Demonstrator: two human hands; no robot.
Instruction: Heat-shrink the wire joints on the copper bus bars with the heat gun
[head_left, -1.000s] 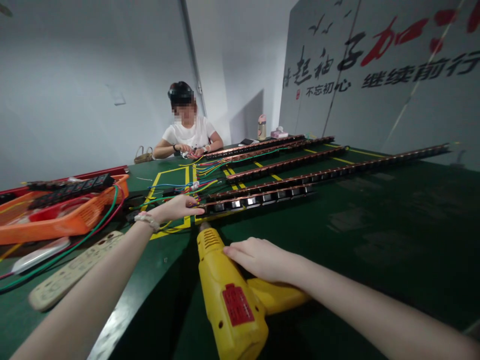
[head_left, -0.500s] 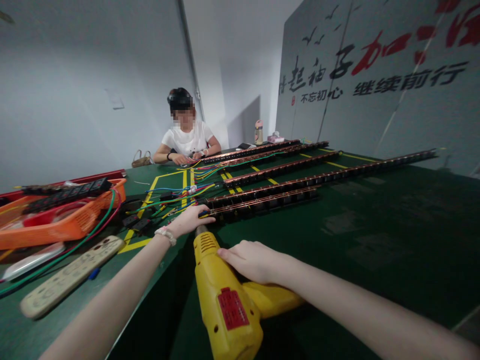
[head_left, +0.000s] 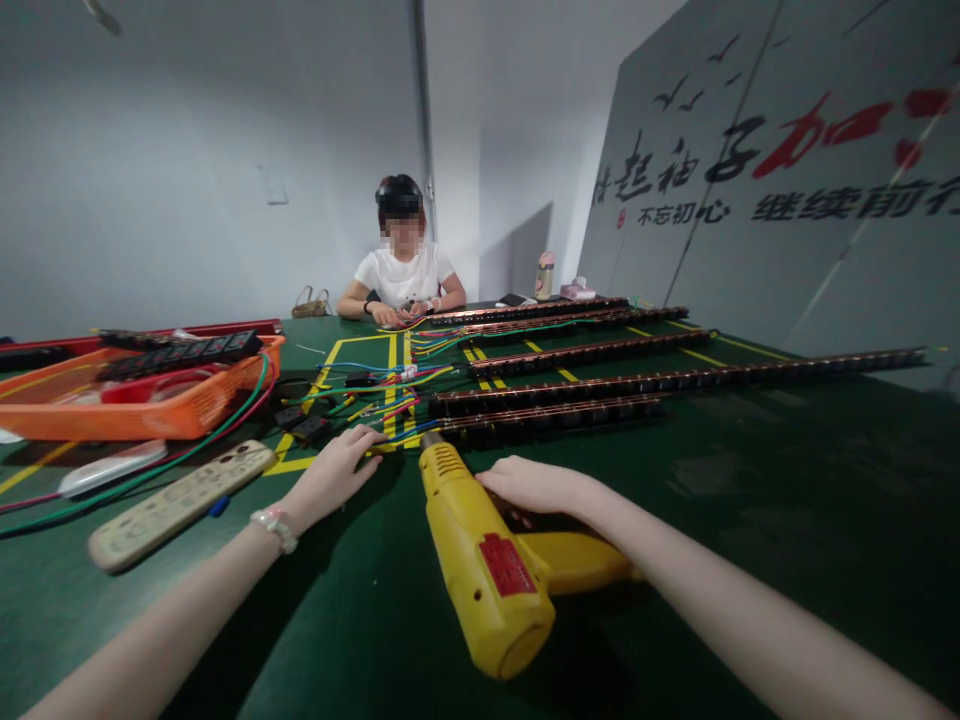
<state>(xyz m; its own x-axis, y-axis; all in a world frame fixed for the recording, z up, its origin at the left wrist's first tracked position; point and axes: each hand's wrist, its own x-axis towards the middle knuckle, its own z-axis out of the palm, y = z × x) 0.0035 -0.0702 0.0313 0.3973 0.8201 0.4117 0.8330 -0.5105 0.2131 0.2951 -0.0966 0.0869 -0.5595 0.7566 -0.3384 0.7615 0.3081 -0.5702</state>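
Toward near edge of green table (head_left: 750,580): right hand (head_left: 536,485), fingers curled, sits against side of yellow heat gun (head_left: 476,555); how firmly it grips, cannot tell. Nozzle (head_left: 433,440) points toward far edge. Left hand (head_left: 337,475) loosely open, thumb apart, fingertips at blue and yellow wires (head_left: 411,434). Orange basket (head_left: 169,420) near left edge. Co-worker (head_left: 401,275) in white sits at far edge.

The left fingers (head_left: 366,437) have drawn back from the end of the nearest strip (head_left: 555,414) to coloured wires (head_left: 412,432).
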